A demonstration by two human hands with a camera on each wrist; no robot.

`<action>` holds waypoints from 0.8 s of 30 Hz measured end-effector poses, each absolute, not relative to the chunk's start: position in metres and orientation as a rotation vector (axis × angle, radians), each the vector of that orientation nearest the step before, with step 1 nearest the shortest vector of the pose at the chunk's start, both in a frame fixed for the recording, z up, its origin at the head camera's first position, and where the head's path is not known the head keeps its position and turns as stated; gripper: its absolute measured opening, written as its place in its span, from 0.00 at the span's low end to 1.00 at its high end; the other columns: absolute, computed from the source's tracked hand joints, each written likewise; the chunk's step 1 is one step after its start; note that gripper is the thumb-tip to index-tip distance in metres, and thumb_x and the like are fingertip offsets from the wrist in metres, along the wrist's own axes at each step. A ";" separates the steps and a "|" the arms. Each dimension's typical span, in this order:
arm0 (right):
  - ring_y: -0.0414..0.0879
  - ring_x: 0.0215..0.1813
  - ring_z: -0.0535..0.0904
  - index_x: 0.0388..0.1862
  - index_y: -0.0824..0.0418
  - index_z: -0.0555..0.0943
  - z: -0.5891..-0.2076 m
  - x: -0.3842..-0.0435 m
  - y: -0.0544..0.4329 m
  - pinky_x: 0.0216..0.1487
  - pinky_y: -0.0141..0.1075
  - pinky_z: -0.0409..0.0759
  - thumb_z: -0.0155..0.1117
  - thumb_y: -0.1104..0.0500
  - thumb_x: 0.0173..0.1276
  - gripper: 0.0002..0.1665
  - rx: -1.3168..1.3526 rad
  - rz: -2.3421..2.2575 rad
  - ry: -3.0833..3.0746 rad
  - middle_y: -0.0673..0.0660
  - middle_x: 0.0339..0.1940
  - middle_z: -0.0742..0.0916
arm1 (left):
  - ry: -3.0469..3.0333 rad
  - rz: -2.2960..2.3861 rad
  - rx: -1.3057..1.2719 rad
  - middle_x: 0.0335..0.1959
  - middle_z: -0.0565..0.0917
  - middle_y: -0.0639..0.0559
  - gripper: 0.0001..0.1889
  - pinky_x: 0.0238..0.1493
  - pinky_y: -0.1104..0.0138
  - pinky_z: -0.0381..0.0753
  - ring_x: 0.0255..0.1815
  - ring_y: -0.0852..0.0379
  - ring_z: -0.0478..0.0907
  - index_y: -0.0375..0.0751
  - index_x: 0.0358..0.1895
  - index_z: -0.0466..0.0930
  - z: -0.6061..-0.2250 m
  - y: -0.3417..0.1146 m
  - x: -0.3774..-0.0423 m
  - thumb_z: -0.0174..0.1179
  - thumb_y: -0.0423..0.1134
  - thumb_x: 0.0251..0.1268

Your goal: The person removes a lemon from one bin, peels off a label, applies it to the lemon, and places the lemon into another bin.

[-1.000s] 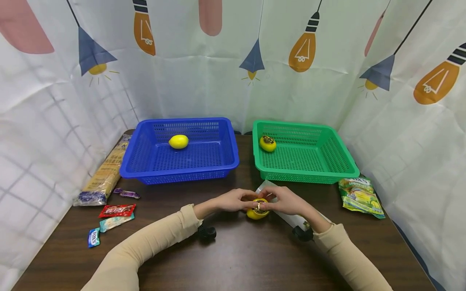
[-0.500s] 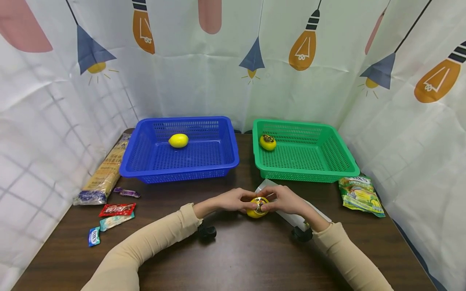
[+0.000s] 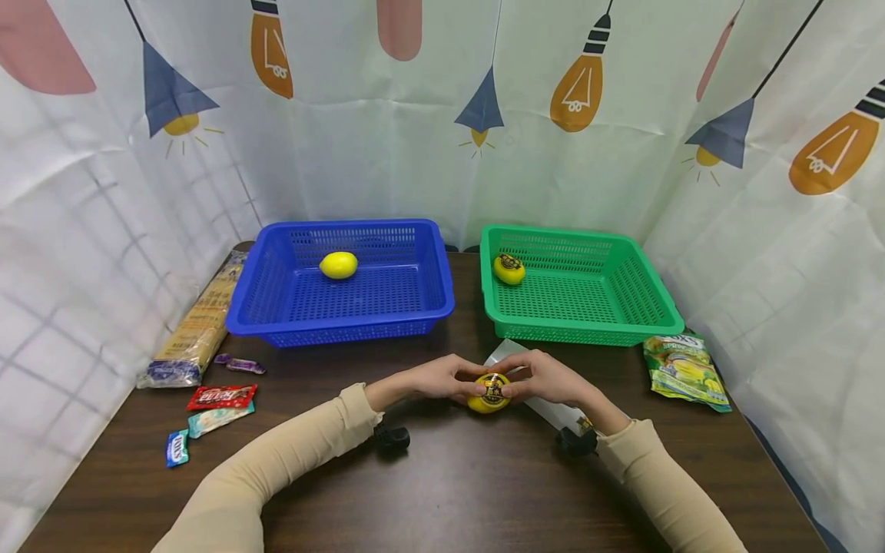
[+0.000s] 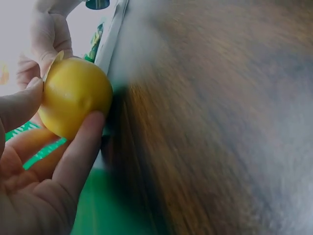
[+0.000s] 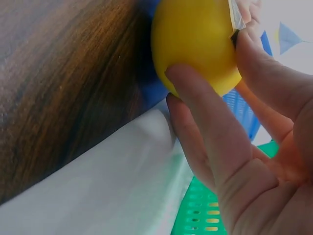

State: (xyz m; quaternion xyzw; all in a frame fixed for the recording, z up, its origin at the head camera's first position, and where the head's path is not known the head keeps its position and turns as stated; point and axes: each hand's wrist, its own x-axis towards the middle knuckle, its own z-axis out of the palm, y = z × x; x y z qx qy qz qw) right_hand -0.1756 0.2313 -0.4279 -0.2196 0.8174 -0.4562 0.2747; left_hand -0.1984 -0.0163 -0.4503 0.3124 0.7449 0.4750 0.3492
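The left hand [image 3: 442, 378] and right hand [image 3: 551, 378] are pinching a yellow lemon [image 4: 76, 98] from opposite sides, fingers partly curled, beside a white strip [image 3: 553, 413] on the desk [image 3: 442, 491].

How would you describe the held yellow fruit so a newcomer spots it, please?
At the dark table, on the near side of the blue basket and green basket, find the left hand and right hand. Between them is the yellow fruit, with a dark-printed label. The labelled fruit in the green basket looks similar, but only this one is held.
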 end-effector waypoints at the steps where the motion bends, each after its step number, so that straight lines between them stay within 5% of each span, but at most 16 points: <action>1: 0.48 0.51 0.85 0.63 0.61 0.78 -0.428 -0.175 0.231 0.46 0.41 0.88 0.66 0.57 0.69 0.24 -0.589 -1.228 2.196 0.64 0.59 0.83 | 1.974 1.195 0.841 0.53 0.84 0.46 0.24 0.43 0.71 0.84 0.42 0.66 0.79 0.43 0.70 0.72 -0.450 -0.016 -0.198 0.57 0.41 0.73; 9: 0.48 0.51 0.84 0.64 0.64 0.76 -0.428 -0.173 0.228 0.49 0.42 0.88 0.65 0.57 0.70 0.25 -0.543 -1.212 2.194 0.66 0.61 0.82 | 2.316 0.939 1.055 0.36 0.86 0.60 0.21 0.37 0.75 0.75 0.33 0.69 0.76 0.51 0.58 0.82 -0.448 -0.010 -0.194 0.61 0.56 0.67; 19: 0.55 0.61 0.83 0.61 0.60 0.80 -0.419 -0.170 0.220 0.57 0.45 0.85 0.67 0.50 0.68 0.26 -0.683 -0.963 2.484 0.59 0.60 0.85 | 2.353 0.981 0.996 0.36 0.86 0.56 0.22 0.34 0.74 0.75 0.32 0.67 0.76 0.45 0.57 0.81 -0.444 -0.008 -0.189 0.64 0.52 0.64; 24: 0.49 0.55 0.85 0.56 0.57 0.83 -0.418 -0.170 0.212 0.53 0.41 0.85 0.66 0.45 0.69 0.23 -0.708 -0.909 2.573 0.54 0.53 0.88 | 2.363 1.011 0.983 0.31 0.84 0.59 0.20 0.30 0.75 0.71 0.29 0.67 0.74 0.46 0.53 0.83 -0.443 -0.007 -0.187 0.67 0.52 0.62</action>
